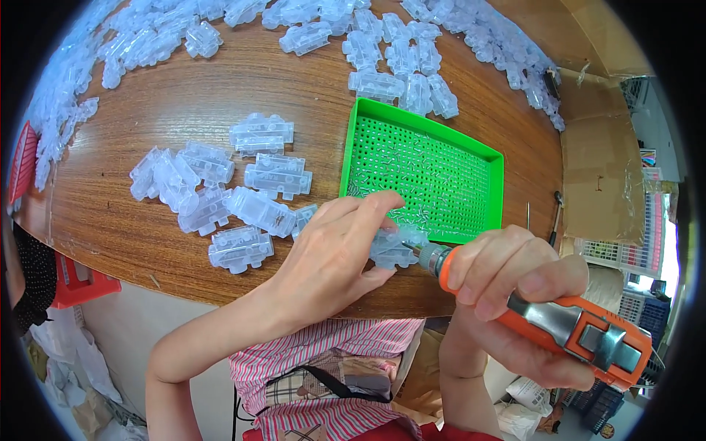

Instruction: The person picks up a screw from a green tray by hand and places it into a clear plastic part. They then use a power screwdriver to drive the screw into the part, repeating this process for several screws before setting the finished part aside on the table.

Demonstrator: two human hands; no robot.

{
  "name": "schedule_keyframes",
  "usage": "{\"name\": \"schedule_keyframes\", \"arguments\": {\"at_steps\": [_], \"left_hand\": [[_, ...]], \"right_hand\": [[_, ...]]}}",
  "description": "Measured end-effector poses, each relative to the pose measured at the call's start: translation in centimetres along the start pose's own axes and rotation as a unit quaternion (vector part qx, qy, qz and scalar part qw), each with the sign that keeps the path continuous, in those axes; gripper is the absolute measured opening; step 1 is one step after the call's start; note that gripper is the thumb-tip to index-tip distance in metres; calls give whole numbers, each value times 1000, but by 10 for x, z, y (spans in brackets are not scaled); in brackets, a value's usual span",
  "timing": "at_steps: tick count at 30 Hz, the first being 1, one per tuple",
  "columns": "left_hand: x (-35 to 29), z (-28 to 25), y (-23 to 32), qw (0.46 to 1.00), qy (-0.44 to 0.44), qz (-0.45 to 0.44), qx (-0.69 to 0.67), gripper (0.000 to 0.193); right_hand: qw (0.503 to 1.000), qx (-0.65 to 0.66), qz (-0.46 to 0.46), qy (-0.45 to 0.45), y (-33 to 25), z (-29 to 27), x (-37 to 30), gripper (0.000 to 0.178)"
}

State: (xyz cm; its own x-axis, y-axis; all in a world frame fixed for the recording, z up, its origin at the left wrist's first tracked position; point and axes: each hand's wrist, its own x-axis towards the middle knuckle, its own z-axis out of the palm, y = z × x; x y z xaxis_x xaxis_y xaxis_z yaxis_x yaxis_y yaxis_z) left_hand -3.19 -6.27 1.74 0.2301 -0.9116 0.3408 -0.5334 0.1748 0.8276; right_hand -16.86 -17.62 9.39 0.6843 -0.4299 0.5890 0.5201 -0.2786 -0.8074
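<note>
In my right hand is an orange electric screwdriver, held sideways with its metal nose pointing left. Its tip meets a clear plastic car-shaped part at the table's near edge. My left hand grips that part from the left between thumb and fingers, hiding some of it. Just beyond is a green perforated tray with many small silver screws scattered in it. To the left of my left hand, several similar clear parts lie in a loose group, some overlapping.
Big heaps of clear plastic parts line the far and left edges of the brown wooden table. More parts lie behind the tray. Cardboard walls the right side. A red plastic stool stands below at left.
</note>
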Motion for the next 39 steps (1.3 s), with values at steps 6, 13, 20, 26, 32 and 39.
{"name": "schedule_keyframes", "arguments": {"at_steps": [6,13,20,26,32,39], "left_hand": [[-2,0,-3,1000,-7,-15,-6,77],[-1,-1,-2,1000,-11,-9,1,75],[-4,-3,12,996,-29,60,65,48],[4,3,15,999,-27,24,3,51],[0,-1,14,999,-27,-2,42,47],[-7,3,-6,993,-45,85,63,35]], "right_hand": [[1000,14,1,-24,7,-3,1,81],[998,47,-10,29,5,1,3,78],[997,38,-49,52,6,-14,18,85],[994,70,-18,78,9,-7,19,85],[990,83,-70,91,26,-37,16,92],[967,-57,52,242,68,-35,12,79]]}}
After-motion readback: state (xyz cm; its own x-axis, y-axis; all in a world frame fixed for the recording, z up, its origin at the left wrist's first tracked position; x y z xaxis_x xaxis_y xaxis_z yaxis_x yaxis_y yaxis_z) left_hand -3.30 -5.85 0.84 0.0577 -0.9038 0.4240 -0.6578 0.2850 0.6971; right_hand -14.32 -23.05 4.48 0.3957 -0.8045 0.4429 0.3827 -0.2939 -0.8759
